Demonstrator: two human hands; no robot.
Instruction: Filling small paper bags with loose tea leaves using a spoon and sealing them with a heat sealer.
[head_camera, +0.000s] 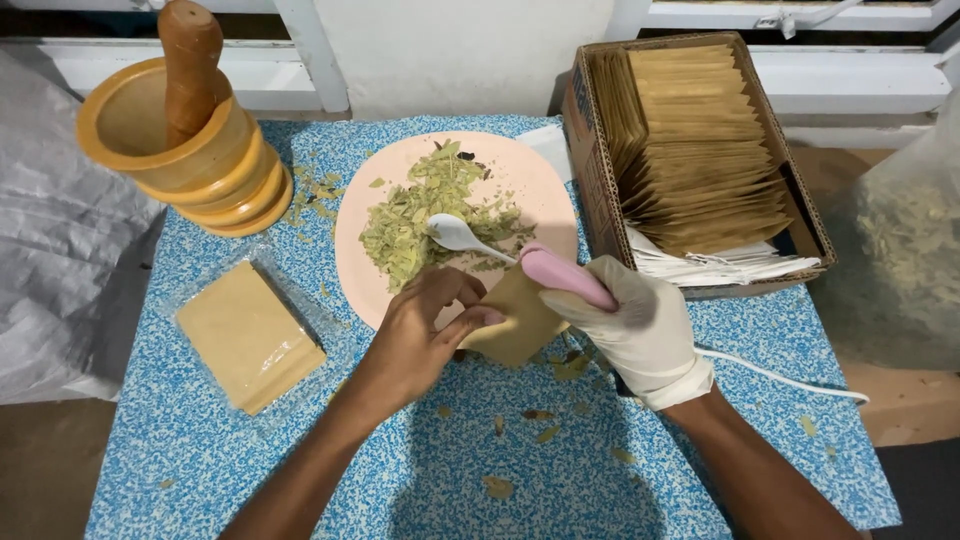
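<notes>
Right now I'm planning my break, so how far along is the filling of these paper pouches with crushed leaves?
Done: a wrapped stack of tan pouches lies at the left, though filled or not is unclear. In hand: the bare left hand holds a small tan paper pouch while the white-gloved right hand works a pink-handled white spoon. Left: crushed green leaves cover the round pink plate, and the cardboard box holds many pouches.

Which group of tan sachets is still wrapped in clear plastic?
The flat stack of sachets lying left of the pink plate; the sachets in the cardboard box stand loose.
</notes>
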